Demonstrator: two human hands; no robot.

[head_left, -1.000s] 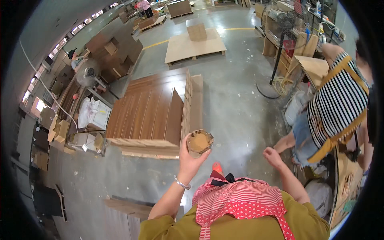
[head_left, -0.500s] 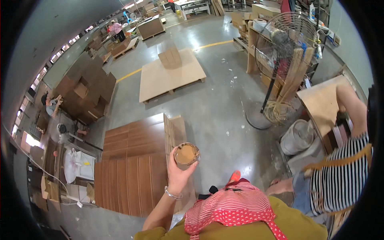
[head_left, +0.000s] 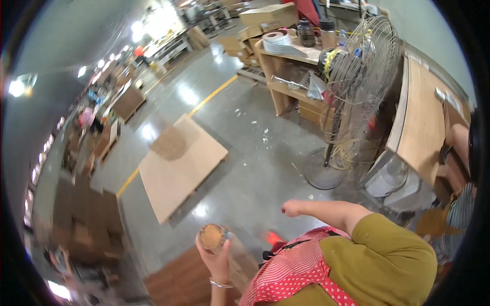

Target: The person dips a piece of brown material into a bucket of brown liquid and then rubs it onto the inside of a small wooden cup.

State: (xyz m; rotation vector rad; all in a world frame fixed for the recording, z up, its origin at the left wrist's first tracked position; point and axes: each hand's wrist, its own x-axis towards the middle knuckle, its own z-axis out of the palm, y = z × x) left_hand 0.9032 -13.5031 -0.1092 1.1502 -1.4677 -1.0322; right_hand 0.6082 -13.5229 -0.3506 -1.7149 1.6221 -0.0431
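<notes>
My left hand (head_left: 217,259) grips a round cup (head_left: 211,236) with a tan middle and a darker, smeared rim. Its fingers wrap round the cup's side, and a bracelet circles the wrist. Below the hand lies a stack of brown wood-grain panels (head_left: 176,278), partly hidden by the arm. My right hand (head_left: 291,208) is held out over the grey floor, its fingers curled in and nothing seen in them. In front of me, a pale board on a pallet (head_left: 194,155) carries a brown carton (head_left: 169,143).
A tall fan (head_left: 357,76) stands on a round base at the right. Behind it, a wooden shelf (head_left: 279,97) holds a tape roll (head_left: 276,40) and bottles. Another person's arm (head_left: 458,137) rests by a workbench (head_left: 426,117). Brown cartons (head_left: 84,219) are stacked at the left.
The view has swung to the right, so the pallet and panels sit lower and further left. My right arm has come into view, stretched forward. The cup stays in my left hand.
</notes>
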